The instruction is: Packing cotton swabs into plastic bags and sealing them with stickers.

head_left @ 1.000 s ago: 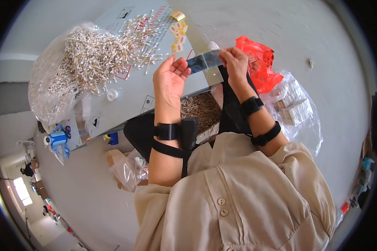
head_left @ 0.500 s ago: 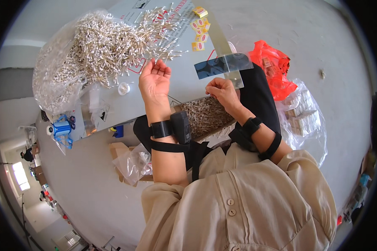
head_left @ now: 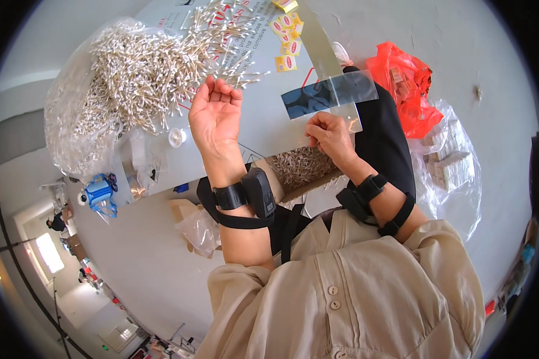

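My left hand (head_left: 217,122) is turned palm up with its fingers loosely curled and apart; the palm is bare. Its fingertips are at the near edge of a big heap of cotton swabs (head_left: 138,75) that spills from a clear plastic bag (head_left: 60,119) onto the table. To the right, my right hand (head_left: 332,140) is closed in a pinch, fingertips pointing down-left. Anything between those fingertips is too small to make out. Just below it, an open cardboard box (head_left: 272,179) on my lap holds many more swabs (head_left: 305,164).
Small yellow-and-white packets (head_left: 288,48) and a dark transparent film strip (head_left: 317,99) lie on the grey table (head_left: 233,137). A small white round container (head_left: 176,137) is at left, a blue-and-white strapped bottle (head_left: 100,191) at the table's corner. Red (head_left: 410,107) and clear bags (head_left: 455,161) sit at right.
The view has shifted slightly. My right hand's fingers have curled further downward, still pinched. My left hand stays palm up beside the heap, having moved a little to the left.
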The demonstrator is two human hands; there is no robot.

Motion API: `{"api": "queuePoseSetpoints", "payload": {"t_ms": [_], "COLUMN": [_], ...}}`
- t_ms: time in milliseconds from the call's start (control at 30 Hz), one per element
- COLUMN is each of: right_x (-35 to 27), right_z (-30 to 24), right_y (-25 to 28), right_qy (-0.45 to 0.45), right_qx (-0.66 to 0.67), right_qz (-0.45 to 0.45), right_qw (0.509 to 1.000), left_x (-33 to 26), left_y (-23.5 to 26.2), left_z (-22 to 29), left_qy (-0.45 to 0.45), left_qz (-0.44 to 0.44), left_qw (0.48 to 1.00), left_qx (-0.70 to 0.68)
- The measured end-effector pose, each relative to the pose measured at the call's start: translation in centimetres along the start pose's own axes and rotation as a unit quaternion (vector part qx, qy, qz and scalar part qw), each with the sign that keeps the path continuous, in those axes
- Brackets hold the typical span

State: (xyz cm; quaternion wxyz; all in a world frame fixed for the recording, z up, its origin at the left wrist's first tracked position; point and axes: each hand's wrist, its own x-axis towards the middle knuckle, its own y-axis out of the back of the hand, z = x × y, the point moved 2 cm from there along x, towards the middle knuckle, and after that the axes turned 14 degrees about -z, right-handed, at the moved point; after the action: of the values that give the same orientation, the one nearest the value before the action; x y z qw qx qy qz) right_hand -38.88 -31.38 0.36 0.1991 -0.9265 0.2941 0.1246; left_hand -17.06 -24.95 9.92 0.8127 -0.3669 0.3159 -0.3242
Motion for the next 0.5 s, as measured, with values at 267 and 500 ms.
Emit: {"api": "queuePoseSetpoints", "payload": {"t_ms": [267,500], "right_x": [0.3,1.9], "right_z": [-1.4,-1.8], "right_y": [0.6,2.9], "right_qy": [-0.044,-0.058], "right_qx": [0.069,0.362], "right_qz": [-0.041,-0.064], "right_qw": [0.996,0.928], "left_x": [1.6,2.4], "left_y": [-2.7,-2.3], "left_z": [-3.4,-4.7], "left_qy": [0.067,0.094], "left_qz": [-0.046,-0.026], "left_qw": [0.996,0.994], "left_qx": [0.04,0.057]}}
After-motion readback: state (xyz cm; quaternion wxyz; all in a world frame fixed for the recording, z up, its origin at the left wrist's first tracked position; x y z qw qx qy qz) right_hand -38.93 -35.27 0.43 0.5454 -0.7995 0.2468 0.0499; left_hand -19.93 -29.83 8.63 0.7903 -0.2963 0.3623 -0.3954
